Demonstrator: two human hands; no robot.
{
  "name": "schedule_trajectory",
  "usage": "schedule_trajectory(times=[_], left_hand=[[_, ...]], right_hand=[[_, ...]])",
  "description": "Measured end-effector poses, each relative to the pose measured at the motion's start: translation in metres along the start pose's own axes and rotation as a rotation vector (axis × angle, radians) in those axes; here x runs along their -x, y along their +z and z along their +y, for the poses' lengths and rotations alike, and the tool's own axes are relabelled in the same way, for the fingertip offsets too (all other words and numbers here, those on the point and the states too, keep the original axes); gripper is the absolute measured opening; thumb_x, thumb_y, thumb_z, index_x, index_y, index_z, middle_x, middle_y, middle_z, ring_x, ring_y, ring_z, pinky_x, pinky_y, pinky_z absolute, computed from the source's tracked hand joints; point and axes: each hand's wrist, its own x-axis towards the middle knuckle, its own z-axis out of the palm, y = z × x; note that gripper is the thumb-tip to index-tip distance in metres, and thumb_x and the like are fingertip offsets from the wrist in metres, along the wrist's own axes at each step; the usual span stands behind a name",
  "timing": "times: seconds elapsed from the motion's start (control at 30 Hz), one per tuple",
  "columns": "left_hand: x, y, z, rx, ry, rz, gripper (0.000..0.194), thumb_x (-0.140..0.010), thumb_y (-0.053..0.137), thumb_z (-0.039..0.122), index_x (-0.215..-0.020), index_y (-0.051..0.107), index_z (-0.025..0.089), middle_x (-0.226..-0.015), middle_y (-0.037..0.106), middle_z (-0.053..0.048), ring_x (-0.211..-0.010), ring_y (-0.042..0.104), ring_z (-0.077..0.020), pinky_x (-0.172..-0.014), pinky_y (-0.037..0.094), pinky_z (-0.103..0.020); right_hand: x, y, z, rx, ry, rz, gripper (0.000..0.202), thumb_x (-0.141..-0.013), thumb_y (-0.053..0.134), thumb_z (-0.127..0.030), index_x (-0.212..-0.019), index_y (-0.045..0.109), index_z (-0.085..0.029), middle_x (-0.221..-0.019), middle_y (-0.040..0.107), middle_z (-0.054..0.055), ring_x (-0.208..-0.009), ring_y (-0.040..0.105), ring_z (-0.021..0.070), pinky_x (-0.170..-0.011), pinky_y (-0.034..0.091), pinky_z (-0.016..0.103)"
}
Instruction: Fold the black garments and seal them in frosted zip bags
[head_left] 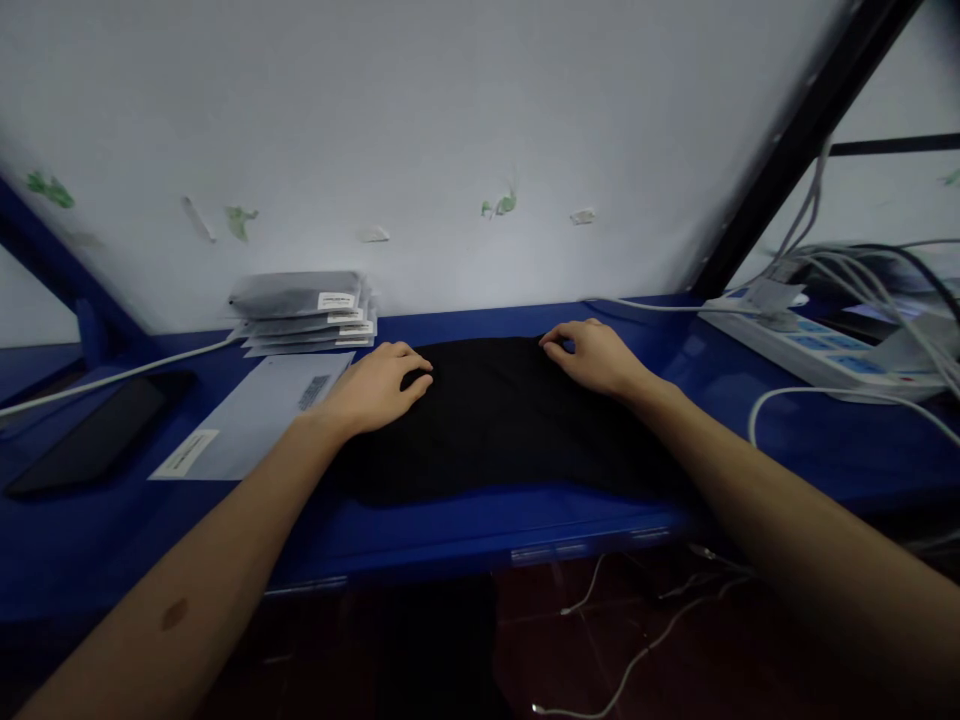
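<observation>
Black cloth lies flat on the blue table, your left hand and right hand at its far edge, fingers loosely curled; whether they pinch, I cannot tell. Likely soft, light; best held near both far corners.

The only view is from the wearer's head, close above the blue desk, facing forward and down, with the pale wall beyond.
</observation>
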Motion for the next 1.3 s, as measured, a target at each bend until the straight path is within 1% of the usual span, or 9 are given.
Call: schedule_trajectory(times=[0.17,0.33,0.5,0.6,0.67,0.77,0.97,1.13,1.3], left_hand=[[0.0,-0.005,0.0,0.017,0.009,0.019,0.033,-0.097,0.045,0.038,-0.107,0.072,0.022,-0.105,0.066,-0.007,-0.099,0.061,-0.0236,-0.09,0.047,-0.037],[-0.001,-0.009,0.001,0.056,0.003,0.063,0.03,-0.095,0.047,0.035,-0.095,0.073,0.02,-0.093,0.068,-0.005,-0.083,0.062,-0.0206,-0.078,0.046,-0.033],[-0.002,-0.011,-0.001,0.125,-0.023,0.063,0.028,-0.093,0.049,0.035,-0.096,0.073,0.021,-0.092,0.071,-0.004,-0.082,0.063,-0.0201,-0.076,0.045,-0.032],[-0.005,-0.012,-0.002,0.157,-0.052,0.055,0.026,-0.093,0.051,0.033,-0.101,0.072,0.02,-0.094,0.072,-0.004,-0.082,0.065,-0.0198,-0.077,0.046,-0.031],[-0.011,-0.011,-0.003,0.157,-0.074,0.038,0.027,-0.092,0.052,0.032,-0.106,0.071,0.019,-0.09,0.072,-0.005,-0.081,0.065,-0.0201,-0.076,0.047,-0.031],[-0.022,-0.006,-0.009,0.106,-0.098,0.037,0.03,-0.091,0.052,0.029,-0.11,0.07,0.015,-0.084,0.071,-0.006,-0.081,0.066,-0.022,-0.079,0.048,-0.033],[-0.038,0.01,-0.027,-0.078,-0.136,0.026,0.032,-0.091,0.051,0.03,-0.101,0.075,0.013,-0.098,0.068,-0.014,-0.09,0.065,-0.027,-0.083,0.049,-0.038],[-0.037,0.012,-0.034,-0.012,-0.091,0.154,0.021,-0.088,0.059,0.028,-0.1,0.073,0.016,-0.096,0.067,-0.011,-0.088,0.064,-0.0248,-0.082,0.049,-0.037],[-0.037,0.007,-0.033,0.025,-0.118,0.235,0.014,-0.086,0.064,0.025,-0.095,0.071,0.018,-0.093,0.068,-0.008,-0.09,0.063,-0.0248,-0.084,0.048,-0.037]], right_hand=[[0.0,-0.004,-0.003,-0.023,0.051,0.067,0.024,-0.088,0.051,-0.028,-0.092,0.074,-0.022,-0.086,0.075,0.006,-0.086,0.065,0.0245,-0.083,0.05,0.041],[-0.002,-0.006,-0.002,-0.064,0.13,0.205,0.024,-0.088,0.051,-0.027,-0.094,0.074,-0.02,-0.094,0.076,0.008,-0.087,0.067,0.0245,-0.085,0.05,0.041],[-0.003,0.001,0.007,-0.065,0.135,0.116,0.03,-0.092,0.045,-0.024,-0.104,0.073,-0.02,-0.108,0.075,0.01,-0.097,0.068,0.0263,-0.091,0.05,0.043],[-0.004,0.005,0.012,-0.069,0.087,0.02,0.035,-0.095,0.041,-0.024,-0.111,0.072,-0.019,-0.112,0.074,0.01,-0.104,0.067,0.027,-0.095,0.048,0.044],[-0.005,0.006,0.014,-0.072,0.055,-0.007,0.034,-0.095,0.043,-0.026,-0.109,0.073,-0.021,-0.113,0.074,0.009,-0.106,0.067,0.0272,-0.097,0.048,0.045],[-0.006,0.005,0.015,-0.079,0.054,-0.005,0.026,-0.092,0.052,-0.03,-0.105,0.074,-0.022,-0.109,0.075,0.008,-0.101,0.068,0.027,-0.095,0.049,0.045],[-0.007,0.005,0.016,-0.126,0.076,0.019,0.022,-0.087,0.059,-0.024,-0.103,0.073,-0.022,-0.104,0.075,0.007,-0.096,0.069,0.0238,-0.091,0.051,0.041],[-0.01,0.006,0.018,-0.071,0.101,0.062,0.027,-0.086,0.059,-0.022,-0.108,0.074,-0.02,-0.103,0.075,0.008,-0.09,0.069,0.023,-0.089,0.052,0.04],[-0.009,0.003,0.017,-0.066,0.143,0.124,0.025,-0.086,0.058,-0.023,-0.104,0.075,-0.019,-0.097,0.076,0.006,-0.087,0.068,0.0223,-0.085,0.052,0.037]])
